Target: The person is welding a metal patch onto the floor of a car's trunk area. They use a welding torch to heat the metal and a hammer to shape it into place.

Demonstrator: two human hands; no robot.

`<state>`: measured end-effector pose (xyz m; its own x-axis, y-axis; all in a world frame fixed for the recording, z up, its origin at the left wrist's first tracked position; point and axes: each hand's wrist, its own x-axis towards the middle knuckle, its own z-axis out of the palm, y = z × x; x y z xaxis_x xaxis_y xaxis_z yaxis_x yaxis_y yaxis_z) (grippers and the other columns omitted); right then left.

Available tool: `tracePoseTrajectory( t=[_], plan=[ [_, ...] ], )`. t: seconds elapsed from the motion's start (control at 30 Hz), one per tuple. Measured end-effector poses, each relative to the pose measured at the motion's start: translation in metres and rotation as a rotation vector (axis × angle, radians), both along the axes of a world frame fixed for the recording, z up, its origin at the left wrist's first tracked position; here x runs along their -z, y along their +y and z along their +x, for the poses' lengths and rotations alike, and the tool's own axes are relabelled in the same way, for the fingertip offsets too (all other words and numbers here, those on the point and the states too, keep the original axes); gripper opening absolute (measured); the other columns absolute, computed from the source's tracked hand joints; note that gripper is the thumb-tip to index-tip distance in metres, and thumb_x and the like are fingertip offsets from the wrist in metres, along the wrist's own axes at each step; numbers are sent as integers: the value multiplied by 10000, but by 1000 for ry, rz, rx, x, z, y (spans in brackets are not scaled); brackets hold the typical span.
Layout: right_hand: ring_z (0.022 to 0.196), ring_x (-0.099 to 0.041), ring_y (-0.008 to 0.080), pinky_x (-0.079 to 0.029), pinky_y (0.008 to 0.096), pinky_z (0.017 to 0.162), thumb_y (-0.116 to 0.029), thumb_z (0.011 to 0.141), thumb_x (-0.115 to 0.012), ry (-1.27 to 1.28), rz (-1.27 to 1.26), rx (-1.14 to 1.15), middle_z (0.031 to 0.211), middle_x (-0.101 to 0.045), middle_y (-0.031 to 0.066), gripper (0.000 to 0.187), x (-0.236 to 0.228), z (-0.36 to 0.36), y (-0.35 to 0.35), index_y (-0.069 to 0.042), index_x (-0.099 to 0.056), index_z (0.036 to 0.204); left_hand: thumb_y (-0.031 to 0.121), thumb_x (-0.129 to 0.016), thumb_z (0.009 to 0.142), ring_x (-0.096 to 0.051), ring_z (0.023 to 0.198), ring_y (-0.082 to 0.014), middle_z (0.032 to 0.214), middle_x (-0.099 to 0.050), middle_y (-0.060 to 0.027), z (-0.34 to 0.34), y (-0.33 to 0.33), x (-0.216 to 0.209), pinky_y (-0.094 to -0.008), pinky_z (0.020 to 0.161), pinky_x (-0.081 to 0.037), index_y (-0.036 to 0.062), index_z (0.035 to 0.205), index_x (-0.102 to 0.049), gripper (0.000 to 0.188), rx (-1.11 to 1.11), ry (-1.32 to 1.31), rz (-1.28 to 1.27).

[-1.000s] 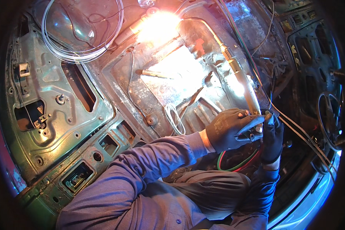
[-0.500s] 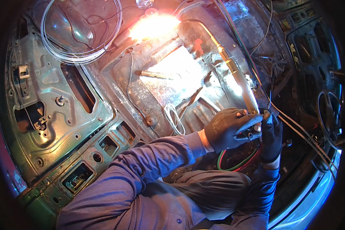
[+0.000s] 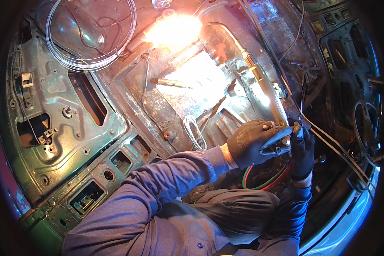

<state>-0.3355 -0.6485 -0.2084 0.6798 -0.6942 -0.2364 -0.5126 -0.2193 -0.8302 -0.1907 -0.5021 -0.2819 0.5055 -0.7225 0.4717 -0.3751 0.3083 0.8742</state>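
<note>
A lit gas torch [image 3: 266, 91] slants across the right of the head view, its brass neck bending up and left to a glaring orange-white flame [image 3: 175, 30]. My left hand [image 3: 251, 143], in a dark work glove, is closed around the rear of the torch handle. My right hand [image 3: 302, 152], also gloved, has its fingers pressed against the same rear end from the other side. The small fittings between my fingers are partly hidden. Red and green hoses [image 3: 265, 186] loop below my hands.
A bare metal vehicle floor [image 3: 153, 100] lies ahead, with a short rod [image 3: 175, 82] on a brightly lit patch. A large wire coil [image 3: 51, 42] sits upper left, a smaller wire bundle [image 3: 193, 133] nearer. A stripped door panel [image 3: 55, 106] stands left; cables [image 3: 341, 151] run right.
My hands and the torch stay almost where they were. The glare around the flame differs slightly in shape.
</note>
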Motion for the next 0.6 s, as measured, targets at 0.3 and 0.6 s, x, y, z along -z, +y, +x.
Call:
tracePoseTrajectory(
  t=[0.3, 0.6],
  plan=[
    [1105, -668, 163, -517, 330, 991, -363, 1147, -592, -30, 68, 8, 1203, -712, 80, 428, -1, 3, -1, 1, -702, 1344, 264, -858, 885, -735, 916, -359, 1024, -747, -125, -4, -1, 4, -462, 829, -588, 92, 1393, -671, 567, -40, -6, -17],
    [1143, -662, 188, -509, 353, 1013, -370, 1150, -575, 21, -72, -98, 1260, -671, 107, 446, -1, 1, -3, 13, -717, 1329, 214, -897, 859, -749, 883, -306, 1017, -762, -102, -9, -2, 10, -408, 794, -592, 69, 1437, -657, 642, -30, 9, -7]
  ],
)
